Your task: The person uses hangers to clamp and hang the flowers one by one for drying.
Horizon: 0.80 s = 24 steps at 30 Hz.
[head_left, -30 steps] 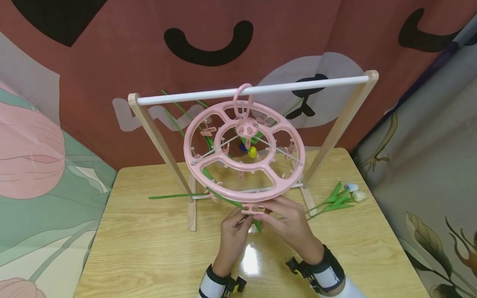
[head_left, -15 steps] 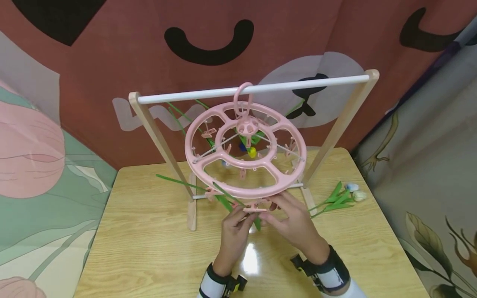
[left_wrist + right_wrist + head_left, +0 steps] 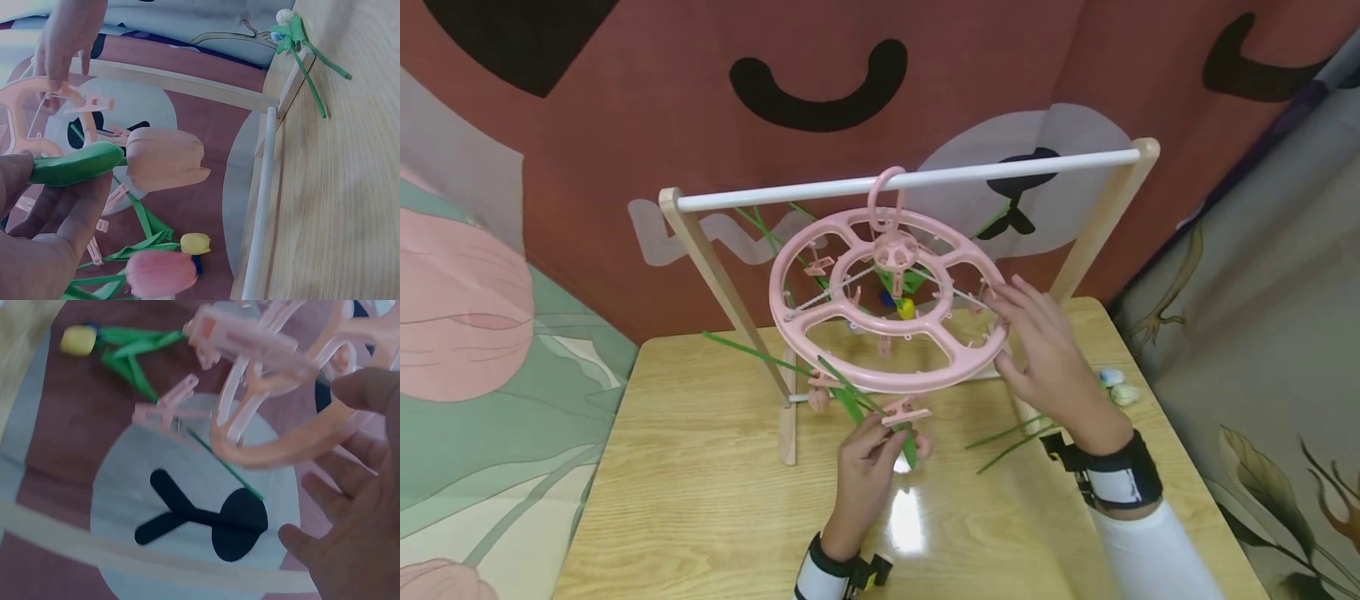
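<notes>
Presently pinching a pale pink tulip (image 3: 165,159) with the left hand (image 3: 857,471), clamping thumb and fingers on its green leaf (image 3: 78,165), just behind the bloom. Holding it below the near rim of the pink hanger (image 3: 898,383), right beside a clip (image 3: 906,414), and being unable to tell about any grip of that clip on the stem (image 3: 850,385). Slanting the stem off to the far left, with the bloom at the near right end. Holding the right hand (image 3: 1052,367) at the hanger's right rim, spreading its fingers (image 3: 325,492) apart; being unable to tell whether touching the rim or just beside it. Seeing the hanger hanging from a white rod (image 3: 790,194) between wooden legs (image 3: 719,283), with another pink tulip (image 3: 818,400) at its near left and a yellow tulip (image 3: 907,309) hanging farther back. Having a white tulip (image 3: 1124,395) and a blue tulip (image 3: 1111,378) lying side by side on the right of the counter (image 3: 700,500), partly hiding their stems behind the right hand.
</notes>
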Available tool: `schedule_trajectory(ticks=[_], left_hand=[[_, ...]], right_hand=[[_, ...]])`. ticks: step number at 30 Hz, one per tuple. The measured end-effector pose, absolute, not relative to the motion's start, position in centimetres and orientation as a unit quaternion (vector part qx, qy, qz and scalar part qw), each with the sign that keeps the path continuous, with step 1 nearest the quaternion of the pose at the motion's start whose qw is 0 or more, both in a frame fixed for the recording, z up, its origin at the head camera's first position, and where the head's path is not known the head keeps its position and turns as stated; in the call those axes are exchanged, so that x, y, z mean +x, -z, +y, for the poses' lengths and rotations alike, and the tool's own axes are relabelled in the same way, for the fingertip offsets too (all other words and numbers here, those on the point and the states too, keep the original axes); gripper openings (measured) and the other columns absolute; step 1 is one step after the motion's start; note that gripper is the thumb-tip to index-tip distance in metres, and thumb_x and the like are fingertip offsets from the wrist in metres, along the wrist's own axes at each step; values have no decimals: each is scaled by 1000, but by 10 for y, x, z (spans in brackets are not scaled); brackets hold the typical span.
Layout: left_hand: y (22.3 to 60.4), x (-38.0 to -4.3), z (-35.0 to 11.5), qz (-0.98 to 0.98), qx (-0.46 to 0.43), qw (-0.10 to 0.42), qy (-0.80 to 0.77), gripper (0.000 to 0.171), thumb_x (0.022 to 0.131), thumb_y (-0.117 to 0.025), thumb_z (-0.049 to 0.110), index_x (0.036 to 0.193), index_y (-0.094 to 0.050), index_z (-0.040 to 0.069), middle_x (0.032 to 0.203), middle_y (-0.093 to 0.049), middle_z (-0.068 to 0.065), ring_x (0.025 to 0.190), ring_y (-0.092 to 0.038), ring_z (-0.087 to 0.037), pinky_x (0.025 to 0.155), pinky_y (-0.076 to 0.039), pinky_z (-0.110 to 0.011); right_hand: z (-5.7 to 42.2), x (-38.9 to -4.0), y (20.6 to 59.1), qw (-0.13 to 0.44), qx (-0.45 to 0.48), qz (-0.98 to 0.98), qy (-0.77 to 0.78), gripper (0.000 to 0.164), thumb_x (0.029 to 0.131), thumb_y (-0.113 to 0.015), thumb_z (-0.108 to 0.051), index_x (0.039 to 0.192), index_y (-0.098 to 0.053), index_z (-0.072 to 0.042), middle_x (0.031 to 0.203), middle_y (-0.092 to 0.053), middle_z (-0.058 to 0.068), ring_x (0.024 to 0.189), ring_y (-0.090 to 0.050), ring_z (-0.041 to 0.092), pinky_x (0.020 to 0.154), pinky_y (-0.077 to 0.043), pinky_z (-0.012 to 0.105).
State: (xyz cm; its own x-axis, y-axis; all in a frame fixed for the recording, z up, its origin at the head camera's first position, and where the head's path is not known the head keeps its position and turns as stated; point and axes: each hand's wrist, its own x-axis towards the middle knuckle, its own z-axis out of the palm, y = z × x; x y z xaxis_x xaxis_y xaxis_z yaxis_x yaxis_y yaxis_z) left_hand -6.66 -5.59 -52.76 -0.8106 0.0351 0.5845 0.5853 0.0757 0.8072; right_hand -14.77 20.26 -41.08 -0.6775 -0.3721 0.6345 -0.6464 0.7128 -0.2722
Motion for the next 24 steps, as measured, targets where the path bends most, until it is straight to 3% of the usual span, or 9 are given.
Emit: schedule_trajectory(ticks=[3, 5, 7, 9, 12, 17, 24], left_hand=[[525, -67, -56, -703, -223, 214, 641, 23, 93, -66, -11, 113, -73, -5, 109, -72, -21, 97, -69, -21, 79, -63, -24], [523, -68, -57, -702, -222, 210, 643, 24, 93, -65, -11, 115, -73, -5, 113, -72, -20, 102, -68, -20, 81, -64, -25], [520, -69, -57, -699, -221, 198, 651, 26, 95, -64, -9, 119, -72, -5, 116, -72, -19, 104, -68, -18, 82, -64, -26], [519, -70, -57, -696, -218, 187, 658, 27, 97, -63, -8, 122, -71, -4, 116, -71, -18, 103, -69, -20, 82, -64, -27], [518, -73, -58, -685, -217, 171, 674, 25, 98, -61, -8, 121, -70, -5, 113, -71, -19, 95, -73, -28, 81, -65, -32], [518, -75, -60, -687, -204, 170, 676, 25, 98, -61, -7, 122, -70, -4, 113, -71, -20, 95, -74, -32, 82, -65, -35], [520, -77, -63, -692, -180, 163, 680, 27, 100, -60, -4, 125, -70, 0, 120, -70, -18, 108, -72, -22, 89, -63, -36]], right_hand=[[212, -149, 407, 248, 288, -898, -221, 48, 91, -72, -8, 137, -60, -1, 143, -61, 18, 148, -42, 38, 118, -29, 74], [216, -147, 406, 255, 287, -900, -208, 39, 97, -71, -16, 132, -62, -1, 138, -64, 17, 145, -46, 36, 118, -31, 72], [218, -144, 405, 274, 285, -897, -196, 37, 104, -64, -29, 126, -65, 0, 133, -67, 17, 140, -52, 37, 116, -35, 71], [220, -140, 405, 294, 281, -895, -183, 48, 109, -51, -42, 120, -67, 1, 129, -68, 18, 135, -56, 38, 115, -38, 70], [222, -134, 405, 304, 272, -897, -171, 59, 110, -39, -49, 117, -68, 1, 126, -69, 18, 132, -57, 39, 115, -39, 67], [222, -128, 404, 320, 264, -894, -172, 56, 110, -42, -47, 113, -69, 2, 122, -68, 20, 127, -59, 40, 117, -40, 61], [216, -122, 406, 350, 266, -876, -198, 56, 108, -48, -48, 110, -70, 3, 117, -69, 22, 118, -60, 44, 100, -47, 63]])
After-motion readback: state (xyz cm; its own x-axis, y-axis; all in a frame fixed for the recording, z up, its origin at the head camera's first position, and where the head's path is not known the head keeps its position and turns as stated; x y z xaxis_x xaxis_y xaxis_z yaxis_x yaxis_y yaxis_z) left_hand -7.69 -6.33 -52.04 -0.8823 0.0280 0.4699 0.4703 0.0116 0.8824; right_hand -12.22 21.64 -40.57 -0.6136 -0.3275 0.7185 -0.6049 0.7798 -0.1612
